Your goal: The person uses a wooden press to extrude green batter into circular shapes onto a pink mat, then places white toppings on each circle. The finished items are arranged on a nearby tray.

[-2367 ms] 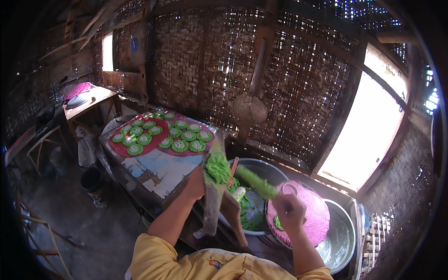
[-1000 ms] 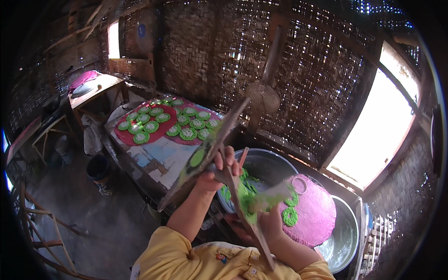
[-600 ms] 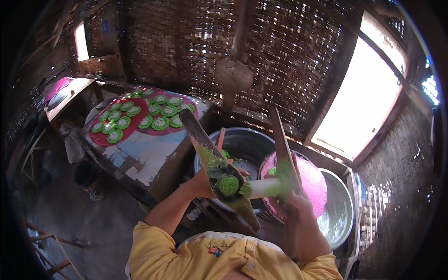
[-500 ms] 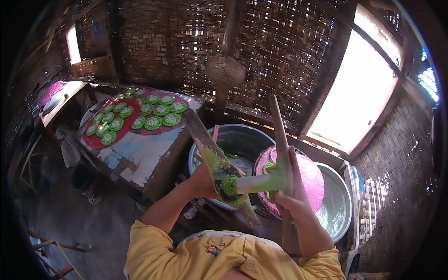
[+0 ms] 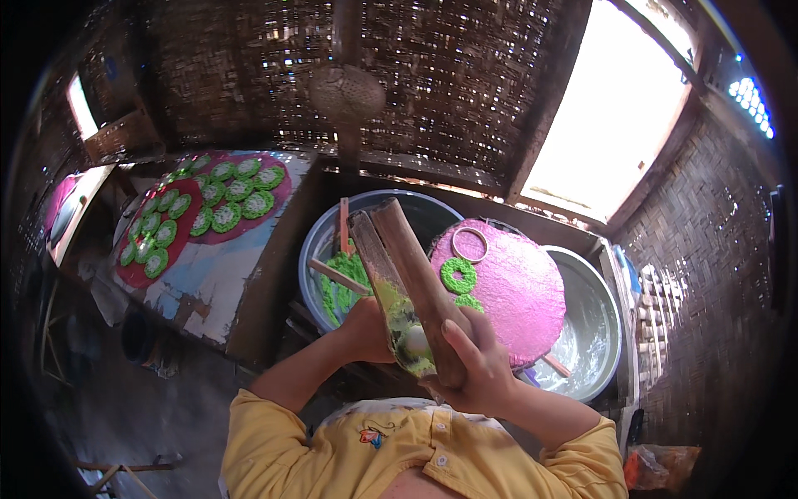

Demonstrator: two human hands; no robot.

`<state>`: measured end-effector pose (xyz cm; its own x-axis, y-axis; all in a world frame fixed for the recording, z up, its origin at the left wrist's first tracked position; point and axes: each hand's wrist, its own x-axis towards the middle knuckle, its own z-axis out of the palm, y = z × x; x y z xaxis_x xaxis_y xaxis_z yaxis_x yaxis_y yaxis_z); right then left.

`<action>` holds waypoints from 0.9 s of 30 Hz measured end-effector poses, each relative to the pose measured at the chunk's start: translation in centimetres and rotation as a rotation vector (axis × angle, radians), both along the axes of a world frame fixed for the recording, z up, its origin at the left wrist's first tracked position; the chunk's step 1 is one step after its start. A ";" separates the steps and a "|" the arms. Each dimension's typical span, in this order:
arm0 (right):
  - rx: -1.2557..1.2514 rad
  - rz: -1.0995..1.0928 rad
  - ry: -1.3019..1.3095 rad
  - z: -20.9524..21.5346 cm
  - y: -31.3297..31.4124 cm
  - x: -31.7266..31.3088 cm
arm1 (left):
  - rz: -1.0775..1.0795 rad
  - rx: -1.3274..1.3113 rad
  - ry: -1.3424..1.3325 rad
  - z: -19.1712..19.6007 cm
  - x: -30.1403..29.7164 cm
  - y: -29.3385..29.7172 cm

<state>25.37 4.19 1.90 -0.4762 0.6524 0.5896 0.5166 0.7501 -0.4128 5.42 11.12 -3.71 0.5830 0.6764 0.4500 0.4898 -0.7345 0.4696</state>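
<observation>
A two-part wooden hand press point(image 5: 416, 274) smeared with green dough is held in front of my chest. My left hand point(image 5: 367, 331) wraps around its left board, which is stained green. On the right board my right hand point(image 5: 478, 366) is closed, thumb and fingers around the wood. The boards stand close together, tilted, with part of the pale plunger showing between them. Beyond my right hand lies a pink round mat point(image 5: 519, 291). It bears a thin ring point(image 5: 470, 245), a ring of green dough strands point(image 5: 458, 276) and another green piece point(image 5: 469, 303), partly hidden by the press.
A grey basin point(image 5: 309, 279) at the left holds green dough and wooden sticks. Another basin point(image 5: 613, 333) stands right of the pink mat, a stick beside it. On the far-left table point(image 5: 241, 274), several green rounds point(image 5: 226, 217) lie on pink and red sheets.
The press boards came together, the plunger sliding into the left board. The press swung more upright, uncovering the ring and green dough on the pink mat. The view shifted slightly right.
</observation>
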 end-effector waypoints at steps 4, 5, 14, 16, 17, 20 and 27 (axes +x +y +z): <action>-0.197 0.011 0.047 -0.5 1.3 1.7 | -0.074 0.047 0.072 -1.6 1.4 1.9; -0.291 0.028 0.041 -0.7 1.8 2.4 | -0.093 -0.091 -0.048 -2.0 1.6 2.5; -1.586 0.859 0.944 -5.6 4.5 10.5 | -1.050 -1.076 -0.903 5.8 6.0 12.5; -1.613 0.970 0.919 -6.1 4.4 11.5 | -1.249 -1.095 -1.152 9.3 8.6 14.4; -1.629 1.005 0.936 -5.9 4.5 12.2 | -1.400 -0.993 -1.100 10.7 10.2 15.3; -1.649 0.906 0.978 -4.8 6.2 14.3 | -1.732 -0.801 -1.047 12.4 14.6 17.8; -1.556 0.457 0.759 -3.8 13.6 19.3 | -1.214 -1.244 -1.324 5.7 17.3 28.2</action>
<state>44.69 17.75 -1.93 -0.7050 0.6730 -0.2237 -0.2197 -0.5072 -0.8334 22.69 39.31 2.02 0.6383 0.5021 0.5835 -0.7634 0.5101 0.3962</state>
